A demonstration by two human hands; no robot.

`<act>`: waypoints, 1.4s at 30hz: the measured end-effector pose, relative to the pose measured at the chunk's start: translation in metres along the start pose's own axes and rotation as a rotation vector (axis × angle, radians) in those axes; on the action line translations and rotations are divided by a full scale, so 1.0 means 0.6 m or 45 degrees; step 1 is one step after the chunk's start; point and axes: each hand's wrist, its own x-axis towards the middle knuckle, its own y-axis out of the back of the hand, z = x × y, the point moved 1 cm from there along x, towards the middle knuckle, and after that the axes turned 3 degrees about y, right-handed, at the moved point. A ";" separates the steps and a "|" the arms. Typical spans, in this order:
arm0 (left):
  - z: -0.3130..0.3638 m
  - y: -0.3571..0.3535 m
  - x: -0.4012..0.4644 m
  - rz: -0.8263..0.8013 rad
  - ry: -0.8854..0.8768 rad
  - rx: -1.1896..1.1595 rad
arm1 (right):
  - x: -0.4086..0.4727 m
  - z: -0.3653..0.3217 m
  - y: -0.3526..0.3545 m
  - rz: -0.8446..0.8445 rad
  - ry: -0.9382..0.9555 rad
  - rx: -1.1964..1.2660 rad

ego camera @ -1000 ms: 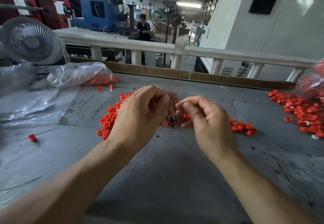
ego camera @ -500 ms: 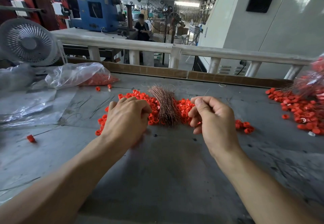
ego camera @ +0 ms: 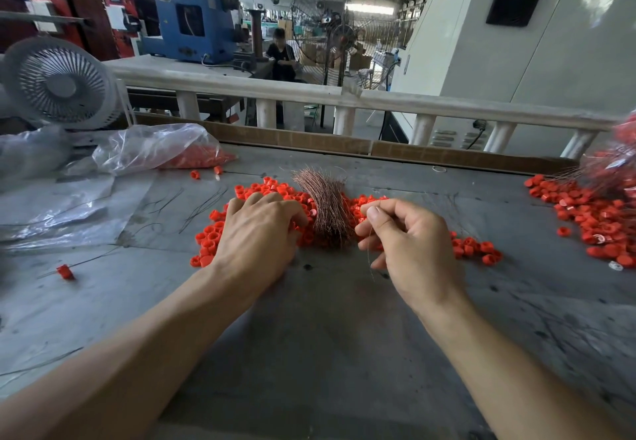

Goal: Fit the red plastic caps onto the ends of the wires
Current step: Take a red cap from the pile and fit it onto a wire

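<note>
On grey table (ego camera: pixel 309 319), wire bundle (ego camera: pixel 325 205) lengthwise away; right hand (ego camera: pixel 413 247) pinching one wire (ego camera: pixel 370 257), left hand (ego camera: pixel 256 233) curled into red caps (ego camera: pixel 210 236).

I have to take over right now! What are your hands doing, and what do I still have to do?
Left hand: fingers curled down into the red caps, picking; whether it grips one is hidden.
Right hand: pinches a single thin wire between thumb and forefinger; no cap on it that I can see.
Wire bundle: lies on the cap pile on the grey table, between the hands.
More caps: in the plastic bag far left.
Looks finished: capped wires heaped at the far right.
Left: cap the wire you hold, then the rest of the bundle.
</note>
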 end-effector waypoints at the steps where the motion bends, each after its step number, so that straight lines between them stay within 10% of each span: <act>1: 0.000 0.000 0.000 -0.001 0.003 -0.004 | 0.000 -0.001 0.000 -0.004 0.008 -0.009; 16: 0.003 0.013 -0.003 0.114 0.056 -0.143 | 0.003 0.002 0.001 -0.045 0.011 0.028; 29: 0.044 0.020 -0.019 -0.223 0.424 -1.595 | -0.004 -0.007 -0.003 -0.171 0.206 -0.009; 42: 0.048 0.023 -0.021 -0.274 0.349 -1.749 | -0.004 -0.007 -0.002 -0.163 0.283 -0.010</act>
